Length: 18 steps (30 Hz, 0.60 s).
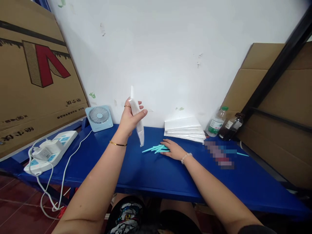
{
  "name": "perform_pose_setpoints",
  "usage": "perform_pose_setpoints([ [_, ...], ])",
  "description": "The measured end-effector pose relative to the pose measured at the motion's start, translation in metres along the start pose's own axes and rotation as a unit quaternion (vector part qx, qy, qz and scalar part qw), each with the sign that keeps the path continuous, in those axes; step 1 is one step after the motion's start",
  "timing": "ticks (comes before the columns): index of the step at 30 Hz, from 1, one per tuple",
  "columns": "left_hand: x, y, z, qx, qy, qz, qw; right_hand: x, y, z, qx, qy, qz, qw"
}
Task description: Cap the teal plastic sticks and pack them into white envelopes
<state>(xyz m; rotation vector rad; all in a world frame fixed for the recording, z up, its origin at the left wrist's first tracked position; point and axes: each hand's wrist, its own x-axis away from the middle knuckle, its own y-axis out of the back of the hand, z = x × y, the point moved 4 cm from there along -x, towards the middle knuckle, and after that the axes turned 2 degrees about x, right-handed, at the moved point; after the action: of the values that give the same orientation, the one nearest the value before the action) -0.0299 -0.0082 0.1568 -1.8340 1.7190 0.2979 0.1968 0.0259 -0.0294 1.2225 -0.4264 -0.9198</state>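
Note:
My left hand is raised over the blue table, its thumb and fingers closed around a thin white folded packet. One end of the packet points up past the fingers, and its lower end hangs down toward the table. On the tabletop, my right hand lies palm down with its fingers stretched over a loose pile of thin turquoise sticks. The fingertips partly cover the sticks, so I cannot tell how firmly they touch. Just beyond that hand, a stack of flat white packets lies against the wall.
A light blue fan and a white power strip with trailing cables occupy the left side. At the right stand a clear bottle and a dark bottle, near a blurred patch. Large cardboard boxes flank the table.

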Motion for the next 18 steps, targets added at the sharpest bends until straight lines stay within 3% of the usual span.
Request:
perform_pose_setpoints([
  [3,0.0,0.013,0.013,-0.073,0.041,0.035,0.996,0.002,0.0,0.001,-0.005,-0.001,0.016,1.0],
  [6,0.006,0.033,0.05,-0.203,0.078,0.088,0.972,0.004,-0.002,0.005,-0.005,-0.007,0.033,0.999],
  [10,0.023,0.075,0.109,-0.276,0.2,0.038,0.939,0.002,0.002,0.012,0.002,-0.013,0.021,1.0],
  [12,0.033,0.091,0.129,-0.274,0.252,0.023,0.928,0.002,0.015,0.008,-0.005,-0.017,-0.044,0.999],
  [14,0.039,0.1,0.14,-0.271,0.285,0.032,0.919,0.007,0.039,-0.007,-0.023,-0.052,-0.171,0.984],
  [16,0.041,0.101,0.142,-0.27,0.289,0.058,0.917,0.021,0.067,-0.036,-0.03,-0.136,-0.334,0.932],
  [18,0.039,0.101,0.139,-0.264,0.27,0.061,0.924,0.04,0.087,-0.072,-0.005,-0.247,-0.447,0.86],
])
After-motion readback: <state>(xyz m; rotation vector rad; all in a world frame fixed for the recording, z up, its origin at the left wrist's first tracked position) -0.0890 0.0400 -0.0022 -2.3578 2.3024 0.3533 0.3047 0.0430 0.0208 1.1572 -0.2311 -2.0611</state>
